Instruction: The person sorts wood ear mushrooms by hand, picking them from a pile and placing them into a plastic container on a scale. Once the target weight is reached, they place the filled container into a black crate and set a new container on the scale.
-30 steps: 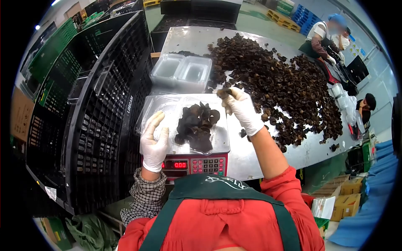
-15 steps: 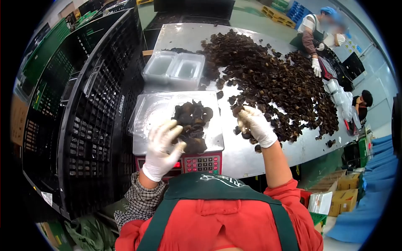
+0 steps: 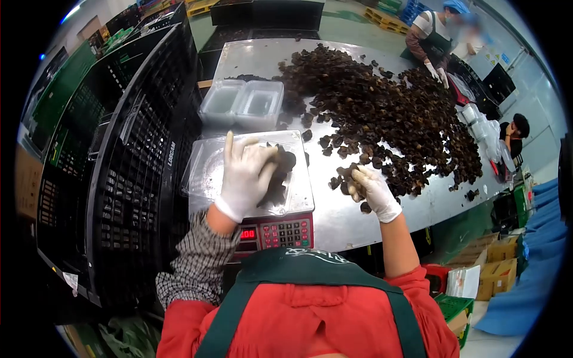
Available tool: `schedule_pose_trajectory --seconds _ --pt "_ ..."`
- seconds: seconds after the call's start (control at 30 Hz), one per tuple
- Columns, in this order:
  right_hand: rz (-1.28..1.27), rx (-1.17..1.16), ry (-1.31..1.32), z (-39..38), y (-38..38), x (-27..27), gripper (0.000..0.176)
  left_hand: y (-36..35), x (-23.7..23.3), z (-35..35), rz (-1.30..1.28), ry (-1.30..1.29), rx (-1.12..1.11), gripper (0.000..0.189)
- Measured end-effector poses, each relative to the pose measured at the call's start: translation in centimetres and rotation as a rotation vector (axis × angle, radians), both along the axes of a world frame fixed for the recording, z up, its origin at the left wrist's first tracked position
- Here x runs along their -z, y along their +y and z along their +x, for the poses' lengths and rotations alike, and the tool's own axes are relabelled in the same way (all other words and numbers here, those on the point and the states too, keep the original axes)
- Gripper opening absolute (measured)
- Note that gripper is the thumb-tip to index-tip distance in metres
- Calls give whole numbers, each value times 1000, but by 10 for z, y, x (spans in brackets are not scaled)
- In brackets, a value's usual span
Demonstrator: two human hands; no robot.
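Observation:
My left hand (image 3: 248, 173), in a white glove, is over the metal plate of the scale (image 3: 298, 194). Its index finger points away while the thumb and other fingers close on dark wood ear mushrooms (image 3: 283, 166), blurred and partly covered by the hand. A clear plastic piece (image 3: 200, 170) lies at the plate's left side. The gloved right hand (image 3: 371, 190) is at the near edge of the large mushroom heap (image 3: 382, 119), its fingers pinching a few wood ear mushrooms (image 3: 345, 178). Red digits glow on the scale's display (image 3: 248, 233).
Two stacks of clear plastic trays (image 3: 242, 104) stand behind the scale. A tall black crate (image 3: 137, 179) borders the left. Across the metal table (image 3: 352, 224), a co-worker (image 3: 436, 39) in gloves works at the heap's far end. Another person (image 3: 516, 131) is at the right.
My left hand has moved forward and right, onto the mushrooms on the scale. My right hand has shifted slightly nearer, with mushrooms in its fingers. The co-worker's hands have come together.

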State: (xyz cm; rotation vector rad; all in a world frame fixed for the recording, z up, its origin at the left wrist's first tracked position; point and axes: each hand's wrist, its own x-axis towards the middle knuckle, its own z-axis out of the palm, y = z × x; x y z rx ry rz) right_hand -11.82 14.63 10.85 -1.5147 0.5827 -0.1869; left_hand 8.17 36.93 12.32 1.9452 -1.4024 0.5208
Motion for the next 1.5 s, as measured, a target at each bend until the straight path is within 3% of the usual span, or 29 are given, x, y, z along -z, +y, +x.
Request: schedule_pose_trajectory --seconds 0.03,0.07,0.13,0.2,0.27,0.33,0.43,0.7,0.87,0.93,0.97,1.0,1.07,1.1,1.17,1.23,1.3,1.4,1.43,1.5 --pt "-3 5 24 -7 -3 6 25 -5 1 6 84 3 -32 23" --pt "-7 13 45 -14 -5 11 25 -9 10 13 332 3 -65 28" --pt "38 109 101 -33 -4 11 24 -12 21 17 497 103 26 38" --pt "25 159 52 -56 -11 21 22 -8 12 20 227 127 62 45" --pt "4 226 87 -80 -21 34 19 10 -26 24 28 272 8 42" --pt "-25 267 112 -98 -28 40 19 33 -33 32 -204 408 -44 37" --pt "-87 293 171 -109 -34 44 16 66 -37 22 -491 834 -66 34" --pt "-272 68 331 -86 -22 48 22 145 7 1 -759 1183 -173 40" --pt "-262 -13 335 -81 -24 72 20 157 28 -30 -568 1347 -193 44" --pt "-312 -50 379 -72 -16 77 20 159 36 -35 -630 1447 -180 48" --pt "-415 -58 442 -66 -9 72 23 160 39 -37 -729 1515 -136 48" --pt "-758 -161 618 -61 -10 68 29 160 41 -37 -832 1581 -89 49" --pt "-1009 -147 571 -49 10 45 35 161 48 -36 -951 1698 -1 57" --pt "-1050 -128 312 -42 8 50 36 160 48 -37 -995 1795 42 60" --pt "-1079 -134 35 -9 36 10 28 156 48 -36 -1040 1925 116 69" --pt "-1083 -167 -76 26 58 -21 27 147 47 -31 -1103 1981 100 72" --pt "-1276 -163 -397 71 55 -8 26 141 54 -23 -1103 1991 90 82" --pt "-1384 -323 -143 108 55 8 18 128 59 -7 -1177 1993 16 87" --pt "-1454 -345 -168 112 56 14 15 124 62 0 -1177 1967 -14 91" --pt "-1503 -380 -204 109 60 15 11 109 61 11 -1065 1673 -118 82"
